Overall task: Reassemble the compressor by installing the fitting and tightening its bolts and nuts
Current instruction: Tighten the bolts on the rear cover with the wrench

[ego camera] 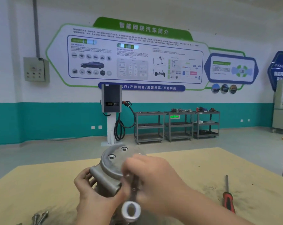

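Left hand (90,190) grips compressor (111,168) from left side, fingers curled round body. Right hand (153,177) grasps wrench (131,203) shank; ring end toward camera, blurred; working end hidden behind fingers. Compressor held just above tabletop (194,172), lower body cut off by frame edge. Screwdriver (228,198), red-black handle, lies on tabletop at right, well apart. Metal parts (40,216) at lower left, indistinct. Wall poster (137,54) heading reads "智能网联汽车简介"; small text illegible.
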{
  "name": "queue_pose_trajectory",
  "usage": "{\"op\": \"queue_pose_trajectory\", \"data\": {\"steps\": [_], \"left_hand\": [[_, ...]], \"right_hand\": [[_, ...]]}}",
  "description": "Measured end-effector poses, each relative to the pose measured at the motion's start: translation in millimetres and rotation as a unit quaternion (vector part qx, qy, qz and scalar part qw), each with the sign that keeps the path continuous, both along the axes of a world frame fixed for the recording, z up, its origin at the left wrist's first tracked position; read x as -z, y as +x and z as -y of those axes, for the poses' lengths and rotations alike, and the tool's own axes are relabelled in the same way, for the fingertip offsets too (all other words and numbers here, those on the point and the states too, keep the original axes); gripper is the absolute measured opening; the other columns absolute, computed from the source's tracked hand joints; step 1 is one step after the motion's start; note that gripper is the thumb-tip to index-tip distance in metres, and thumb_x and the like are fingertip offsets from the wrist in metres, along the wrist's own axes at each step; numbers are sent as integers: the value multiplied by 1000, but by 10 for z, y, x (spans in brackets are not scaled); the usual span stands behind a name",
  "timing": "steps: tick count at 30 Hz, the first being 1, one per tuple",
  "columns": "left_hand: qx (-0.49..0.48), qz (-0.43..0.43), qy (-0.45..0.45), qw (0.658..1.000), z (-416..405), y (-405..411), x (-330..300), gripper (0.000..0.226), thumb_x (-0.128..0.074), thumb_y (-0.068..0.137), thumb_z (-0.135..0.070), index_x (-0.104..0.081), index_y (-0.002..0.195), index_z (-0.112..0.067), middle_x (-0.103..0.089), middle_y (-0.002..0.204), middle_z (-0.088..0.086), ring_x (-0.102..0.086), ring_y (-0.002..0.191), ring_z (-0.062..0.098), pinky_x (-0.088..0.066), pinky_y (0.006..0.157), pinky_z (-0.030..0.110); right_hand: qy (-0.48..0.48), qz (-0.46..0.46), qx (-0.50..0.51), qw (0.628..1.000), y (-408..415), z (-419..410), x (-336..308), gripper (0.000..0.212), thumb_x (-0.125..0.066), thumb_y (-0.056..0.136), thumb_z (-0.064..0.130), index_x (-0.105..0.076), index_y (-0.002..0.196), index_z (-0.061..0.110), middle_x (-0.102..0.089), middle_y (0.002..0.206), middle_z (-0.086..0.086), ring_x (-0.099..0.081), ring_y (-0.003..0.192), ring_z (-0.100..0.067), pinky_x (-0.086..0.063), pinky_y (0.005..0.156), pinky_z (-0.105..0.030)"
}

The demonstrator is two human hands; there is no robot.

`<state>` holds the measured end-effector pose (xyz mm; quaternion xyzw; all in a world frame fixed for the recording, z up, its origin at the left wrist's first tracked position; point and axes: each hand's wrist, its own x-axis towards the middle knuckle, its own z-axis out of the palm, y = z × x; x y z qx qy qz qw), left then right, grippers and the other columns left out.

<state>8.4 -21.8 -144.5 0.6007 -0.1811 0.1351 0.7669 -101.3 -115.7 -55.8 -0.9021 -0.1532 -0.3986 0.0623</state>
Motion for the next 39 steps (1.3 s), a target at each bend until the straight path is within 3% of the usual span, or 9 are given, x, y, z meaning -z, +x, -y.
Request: {"op": "queue_pose_trajectory", "data": {"steps": [5,12,14,16,19,25,34,37,39], "left_hand": [[-5,-12,23,1000,0,85,10,96,-90,51,8,-29,120,-21,-46,120,1,-51,119,24,-36,109,44],[-15,23,-7,1000,10,10,-12,99,-89,45,15,-31,117,-21,-42,126,0,-46,111,16,-38,108,51],[14,29,3,999,-6,51,-6,100,-94,43,2,-30,115,-25,-43,120,-6,-48,108,16,-40,107,51],[37,37,13,999,-26,46,-28,107,-91,28,-33,-30,115,-30,-46,113,-16,-50,106,16,-42,105,48],[31,33,14,999,-41,22,-75,105,-73,17,-55,-29,111,-36,-42,104,-31,-53,96,13,-44,99,42],[4,32,52,998,-56,59,-18,96,-96,49,-17,-28,114,-32,-34,101,-35,-49,96,15,-40,106,47],[-4,43,62,997,-32,96,33,93,-94,51,-12,-26,109,-38,-34,102,-36,-51,93,8,-42,102,41],[48,52,60,996,-117,154,20,89,-93,52,-12,-31,104,-48,-39,108,-35,-52,97,-15,-45,96,35],[127,40,57,989,-220,213,4,87,-93,48,-28,-33,98,-68,-46,117,-34,-55,106,-9,-50,90,28]], "right_hand": [[-96,-156,79,980,595,-280,-546,15,-64,84,29,-61,83,15,-61,75,-3,-54,72,-24,-49,63,-33],[202,-324,191,904,1203,204,-912,16,-58,89,6,-57,73,4,-61,73,-8,-53,59,-16,-48,58,-24],[462,-368,124,797,1178,444,-905,22,-53,94,3,-54,72,1,-52,68,-6,-46,44,-7,-42,45,-17],[692,-364,28,623,1118,608,-830,30,-53,97,4,-58,68,-3,-53,66,-11,-47,33,-4,-43,37,-14],[760,-351,-33,545,1082,685,-676,40,-53,95,0,-59,56,-6,-53,57,-15,-47,29,-6,-41,32,-14],[696,-368,21,616,1078,566,-750,24,-52,96,0,-54,72,0,-53,62,-9,-46,30,-3,-41,34,-11],[581,-375,117,713,1165,442,-950,30,-47,103,21,-55,80,4,-47,57,-3,-34,27,-2,-26,30,-8],[570,-288,104,763,1045,484,-1141,17,-57,97,21,-62,91,6,-54,56,1,-33,37,-3,-27,36,-13],[550,-212,116,799,928,536,-1141,17,-58,97,26,-61,93,10,-57,60,1,-40,47,-7,-35,45,-19]]}}
